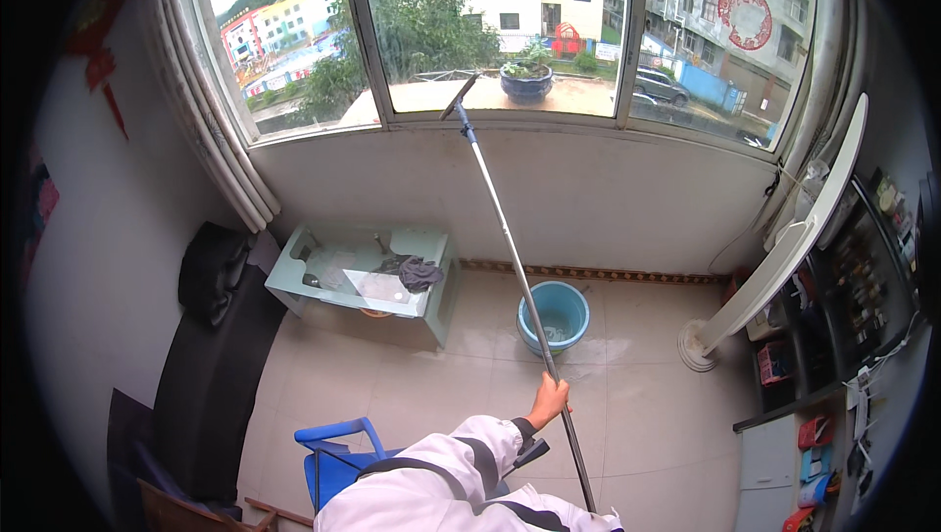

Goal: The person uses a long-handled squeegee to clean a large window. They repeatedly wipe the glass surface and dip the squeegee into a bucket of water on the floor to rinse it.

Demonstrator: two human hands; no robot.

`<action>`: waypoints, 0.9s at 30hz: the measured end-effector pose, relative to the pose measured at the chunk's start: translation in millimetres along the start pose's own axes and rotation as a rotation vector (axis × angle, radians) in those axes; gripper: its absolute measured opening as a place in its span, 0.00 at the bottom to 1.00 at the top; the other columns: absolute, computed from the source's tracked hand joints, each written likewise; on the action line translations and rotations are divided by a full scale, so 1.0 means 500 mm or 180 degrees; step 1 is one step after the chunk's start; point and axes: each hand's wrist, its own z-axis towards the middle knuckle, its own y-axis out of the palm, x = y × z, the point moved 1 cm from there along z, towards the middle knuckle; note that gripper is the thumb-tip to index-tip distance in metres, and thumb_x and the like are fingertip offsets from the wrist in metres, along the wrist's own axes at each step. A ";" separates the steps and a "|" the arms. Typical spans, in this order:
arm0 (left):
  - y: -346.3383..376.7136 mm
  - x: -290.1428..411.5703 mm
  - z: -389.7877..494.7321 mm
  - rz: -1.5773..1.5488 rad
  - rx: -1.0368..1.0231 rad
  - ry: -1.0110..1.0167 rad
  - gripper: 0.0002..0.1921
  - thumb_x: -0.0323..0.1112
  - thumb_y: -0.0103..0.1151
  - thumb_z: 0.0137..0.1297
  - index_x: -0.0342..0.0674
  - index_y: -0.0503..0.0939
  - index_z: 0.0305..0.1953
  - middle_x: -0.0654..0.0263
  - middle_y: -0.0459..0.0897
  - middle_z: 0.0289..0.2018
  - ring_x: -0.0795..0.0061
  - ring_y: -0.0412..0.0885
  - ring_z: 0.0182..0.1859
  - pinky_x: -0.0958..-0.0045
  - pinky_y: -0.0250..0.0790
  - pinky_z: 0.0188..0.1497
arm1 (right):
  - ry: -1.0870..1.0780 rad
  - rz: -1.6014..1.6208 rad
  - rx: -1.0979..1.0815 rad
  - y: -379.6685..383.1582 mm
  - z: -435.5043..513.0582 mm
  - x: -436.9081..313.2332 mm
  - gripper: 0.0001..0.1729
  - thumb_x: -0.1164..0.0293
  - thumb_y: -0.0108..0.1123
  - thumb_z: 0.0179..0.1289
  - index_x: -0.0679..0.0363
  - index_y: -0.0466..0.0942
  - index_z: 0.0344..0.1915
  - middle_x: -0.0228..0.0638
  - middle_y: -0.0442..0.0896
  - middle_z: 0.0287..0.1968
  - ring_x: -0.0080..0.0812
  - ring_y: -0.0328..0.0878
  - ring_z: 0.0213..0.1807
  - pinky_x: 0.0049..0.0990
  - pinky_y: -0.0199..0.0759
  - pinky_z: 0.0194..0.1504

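Observation:
My left hand (550, 399) is closed around the metal pole (507, 234) of a long-handled window squeegee. The pole slants up and away to the squeegee head (459, 96), which lies against or just before the lower middle window pane (434, 32); contact cannot be told. A blue plastic bucket (526, 319) with some water in it stands on the tiled floor, behind the pole in this view. My right hand is out of view; the pole's lower end runs down to the white sleeve (551, 510) at the bottom edge.
To the left, a glass table (434, 311) bears a dark crumpled cloth (420, 274), beside a black-covered bench (209, 392). A blue chair (334, 477) is near my left arm. To the right are a white upright fan-like stand (772, 289) and shelves (809, 326). Curtains (213, 120) flank the window.

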 end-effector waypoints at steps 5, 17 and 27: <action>0.035 0.079 -0.022 0.0150 -0.0573 -0.0022 0.15 0.37 0.47 0.64 0.34 0.56 0.38 0.59 0.73 0.22 0.70 0.76 0.20 0.68 0.75 0.21 | -0.0171 -0.0126 0.0225 -0.013 -0.063 -0.060 0.19 0.58 0.56 0.54 0.66 0.73 0.23 0.49 0.77 0.21 0.48 0.78 0.27 0.40 0.67 0.30; 0.099 0.012 -0.028 0.0270 -0.0578 -0.0138 0.15 0.33 0.42 0.62 0.32 0.52 0.42 0.57 0.70 0.22 0.65 0.75 0.16 0.66 0.74 0.18 | 0.0369 -0.0198 0.0137 -0.001 -0.161 0.041 0.19 0.62 0.55 0.51 0.70 0.73 0.19 0.52 0.76 0.19 0.45 0.79 0.26 0.40 0.67 0.30; 0.108 0.128 -0.054 0.0478 -0.0627 0.0632 0.16 0.33 0.44 0.64 0.32 0.50 0.41 0.51 0.73 0.22 0.61 0.76 0.15 0.64 0.71 0.17 | 0.0338 -0.0035 0.0081 0.015 -0.179 0.041 0.19 0.61 0.56 0.50 0.70 0.74 0.19 0.52 0.76 0.19 0.45 0.79 0.26 0.39 0.68 0.30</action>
